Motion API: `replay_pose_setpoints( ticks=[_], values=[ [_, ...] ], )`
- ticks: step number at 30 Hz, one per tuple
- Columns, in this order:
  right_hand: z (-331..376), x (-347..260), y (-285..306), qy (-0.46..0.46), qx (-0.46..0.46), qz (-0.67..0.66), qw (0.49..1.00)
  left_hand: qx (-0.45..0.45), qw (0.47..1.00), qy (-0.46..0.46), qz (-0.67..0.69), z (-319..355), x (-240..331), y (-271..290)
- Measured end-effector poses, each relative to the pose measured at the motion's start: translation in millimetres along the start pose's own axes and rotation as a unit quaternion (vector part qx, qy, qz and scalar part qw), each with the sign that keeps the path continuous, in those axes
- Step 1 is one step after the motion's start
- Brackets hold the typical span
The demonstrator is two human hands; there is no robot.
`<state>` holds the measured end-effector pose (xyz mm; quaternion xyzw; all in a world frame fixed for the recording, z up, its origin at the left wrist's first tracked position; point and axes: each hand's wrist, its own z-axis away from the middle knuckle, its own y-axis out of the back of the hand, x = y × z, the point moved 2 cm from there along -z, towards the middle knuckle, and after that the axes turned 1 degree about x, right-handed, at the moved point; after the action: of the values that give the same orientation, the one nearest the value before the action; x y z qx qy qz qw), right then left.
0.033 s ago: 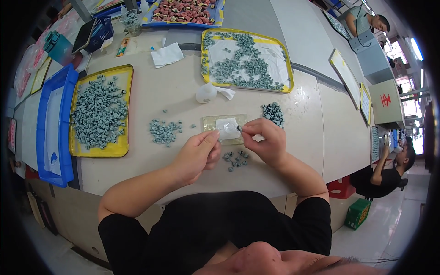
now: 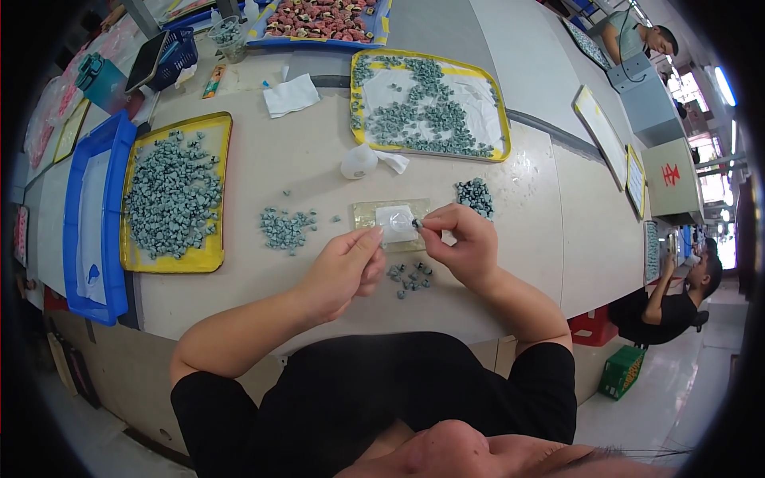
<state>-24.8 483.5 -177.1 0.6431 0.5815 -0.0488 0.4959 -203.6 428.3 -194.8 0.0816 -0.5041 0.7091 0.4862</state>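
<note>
Pinching a tiny grey-green piece (image 2: 417, 224), the right hand (image 2: 466, 247) holds it just over the right edge of the white pad (image 2: 396, 217); the left hand (image 2: 344, 269), fingers curled, touches the pad's near-left side.

Right hand (image 2: 466, 247) pinches a small grey part (image 2: 417, 225) beside left hand (image 2: 344, 268)

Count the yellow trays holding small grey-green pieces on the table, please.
2. One yellow rectangular tray lies at the left, beside the blue bin; the other yellow tray lies at the far centre. Others may be hidden.
</note>
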Motion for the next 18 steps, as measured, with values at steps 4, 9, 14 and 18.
replay_pose_setpoints(
  ticks=[4, 9, 14, 18],
  values=[
    [5, 6, -9, -0.321, -0.016, -0.321, 0.891, 0.0, 1.0, 0.003, -0.024, 4, 1, 0],
    [7, -4, -19, -0.295, 0.005, -0.326, 0.898, 0.002, 1.0, 0.007, -0.013, 4, -3, 0],
    [4, -12, -18, 0.11, 0.008, -0.028, 0.994, -0.008, 1.0, 0.014, 0.017, -1, -12, 3],
    [6, -12, -16, 0.22, -0.003, 0.038, 0.975, -0.004, 1.0, 0.023, 0.014, -3, -14, 1]
  ],
)
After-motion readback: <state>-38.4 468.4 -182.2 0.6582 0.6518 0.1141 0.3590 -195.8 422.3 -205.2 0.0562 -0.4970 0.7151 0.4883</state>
